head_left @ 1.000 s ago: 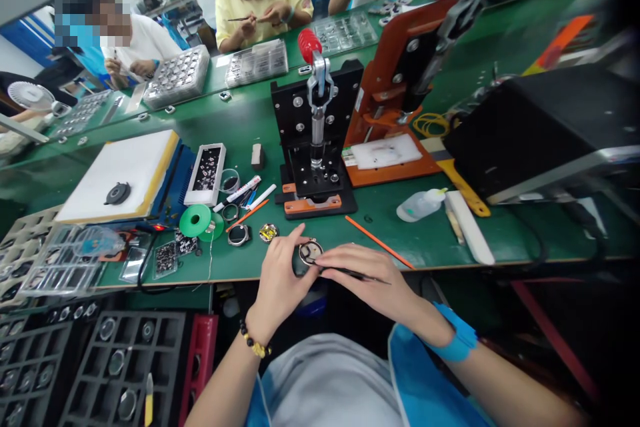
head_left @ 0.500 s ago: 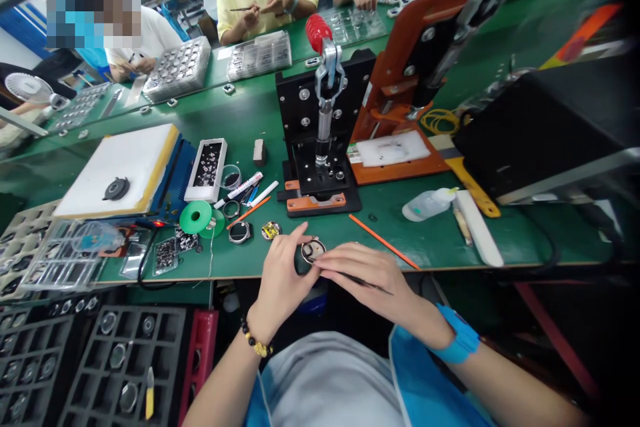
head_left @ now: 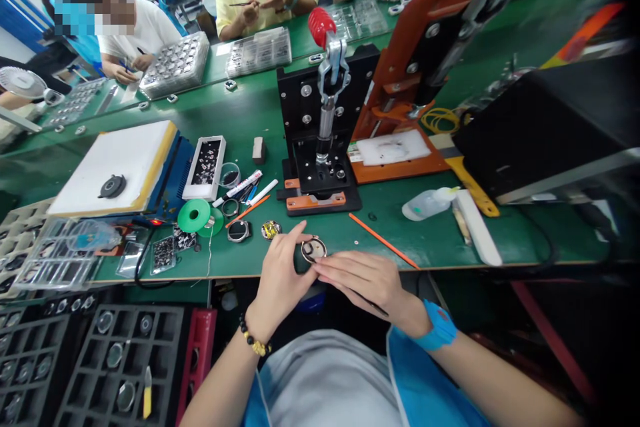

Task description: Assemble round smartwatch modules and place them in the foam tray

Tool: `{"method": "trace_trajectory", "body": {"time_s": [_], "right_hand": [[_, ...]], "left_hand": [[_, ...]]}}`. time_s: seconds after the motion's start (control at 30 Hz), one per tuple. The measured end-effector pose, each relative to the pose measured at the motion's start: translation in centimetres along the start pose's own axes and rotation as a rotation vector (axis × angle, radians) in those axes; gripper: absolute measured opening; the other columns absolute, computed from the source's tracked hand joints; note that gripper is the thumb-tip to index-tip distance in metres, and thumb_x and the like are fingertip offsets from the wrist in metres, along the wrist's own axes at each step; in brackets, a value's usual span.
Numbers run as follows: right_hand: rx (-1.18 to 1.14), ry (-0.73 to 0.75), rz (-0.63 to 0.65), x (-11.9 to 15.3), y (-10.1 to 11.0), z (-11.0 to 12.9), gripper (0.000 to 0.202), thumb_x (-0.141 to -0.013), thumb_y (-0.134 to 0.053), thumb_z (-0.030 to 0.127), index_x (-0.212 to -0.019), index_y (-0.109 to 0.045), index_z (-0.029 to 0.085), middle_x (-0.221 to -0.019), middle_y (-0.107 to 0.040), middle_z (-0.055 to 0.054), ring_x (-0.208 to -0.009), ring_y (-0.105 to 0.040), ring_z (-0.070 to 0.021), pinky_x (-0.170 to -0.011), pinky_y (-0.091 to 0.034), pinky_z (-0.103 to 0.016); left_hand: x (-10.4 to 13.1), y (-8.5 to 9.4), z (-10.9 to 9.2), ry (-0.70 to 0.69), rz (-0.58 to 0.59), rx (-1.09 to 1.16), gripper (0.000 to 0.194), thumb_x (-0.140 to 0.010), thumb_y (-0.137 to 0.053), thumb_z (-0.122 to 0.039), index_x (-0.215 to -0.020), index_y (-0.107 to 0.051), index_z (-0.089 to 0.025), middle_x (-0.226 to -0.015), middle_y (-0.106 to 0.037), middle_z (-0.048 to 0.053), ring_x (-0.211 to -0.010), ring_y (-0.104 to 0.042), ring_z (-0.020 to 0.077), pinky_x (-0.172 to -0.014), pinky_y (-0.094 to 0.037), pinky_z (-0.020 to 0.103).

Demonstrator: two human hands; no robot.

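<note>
Between thumb and forefinger, my left hand [head_left: 284, 271] holds a small round watch part [head_left: 314, 249] with a metal rim at the table's front edge. Dark thin tweezers [head_left: 373, 305] are pinched in my right hand [head_left: 367, 279], their tip at the round part and mostly covered by my fingers. A round yellow-and-black piece [head_left: 271, 230] lies just left of my hands, and beside it is a dark watch case [head_left: 239, 231].
A black press [head_left: 325, 140] with a red handle stands ahead, an orange press [head_left: 395, 107] to its right. An orange stick [head_left: 384, 241], a bottle [head_left: 429, 204] and a green spool [head_left: 195, 216] lie around. Other people sit across the table.
My right hand has shifted slightly left and down, with its wrist lower. The round part stays in my left hand. A tiny piece now shows on the table near the orange stick.
</note>
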State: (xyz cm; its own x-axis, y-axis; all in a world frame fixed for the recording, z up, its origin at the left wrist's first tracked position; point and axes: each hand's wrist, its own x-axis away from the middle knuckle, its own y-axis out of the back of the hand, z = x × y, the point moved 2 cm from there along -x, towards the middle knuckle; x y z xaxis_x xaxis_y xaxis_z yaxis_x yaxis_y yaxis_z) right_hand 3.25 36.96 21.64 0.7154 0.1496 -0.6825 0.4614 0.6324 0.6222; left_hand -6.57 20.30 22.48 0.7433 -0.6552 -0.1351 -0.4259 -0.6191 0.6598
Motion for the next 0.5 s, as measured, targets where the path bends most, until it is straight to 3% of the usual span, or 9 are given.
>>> {"method": "trace_trajectory", "body": {"time_s": [0.13, 0.5], "right_hand": [[0.053, 0.027, -0.010, 0.26, -0.26, -0.04, 0.023, -0.101, -0.064, 0.013, -0.119, -0.075, 0.022, -0.114, -0.080, -0.001, -0.095, -0.078, -0.0175, -0.083, -0.067, -0.030], [0.109, 0.044, -0.042, 0.71, -0.76, -0.06, 0.030, -0.098, -0.067, 0.010, -0.125, -0.072, 0.022, -0.115, -0.080, -0.001, -0.095, -0.078, -0.0171, -0.084, -0.067, -0.031]], "left_hand": [[-0.03, -0.02, 0.05, -0.002, -0.001, 0.002, 0.072, -0.086, -0.070, -0.008, -0.151, -0.044, -0.025, -0.124, -0.072, 0.005, -0.119, -0.062, 0.0243, -0.111, -0.049, 0.046], [-0.01, -0.07, 0.05, -0.021, -0.011, 0.006, 0.070, -0.088, -0.072, -0.010, -0.150, -0.044, -0.025, -0.125, -0.072, 0.004, -0.120, -0.061, 0.0226, -0.112, -0.048, 0.043]]}}
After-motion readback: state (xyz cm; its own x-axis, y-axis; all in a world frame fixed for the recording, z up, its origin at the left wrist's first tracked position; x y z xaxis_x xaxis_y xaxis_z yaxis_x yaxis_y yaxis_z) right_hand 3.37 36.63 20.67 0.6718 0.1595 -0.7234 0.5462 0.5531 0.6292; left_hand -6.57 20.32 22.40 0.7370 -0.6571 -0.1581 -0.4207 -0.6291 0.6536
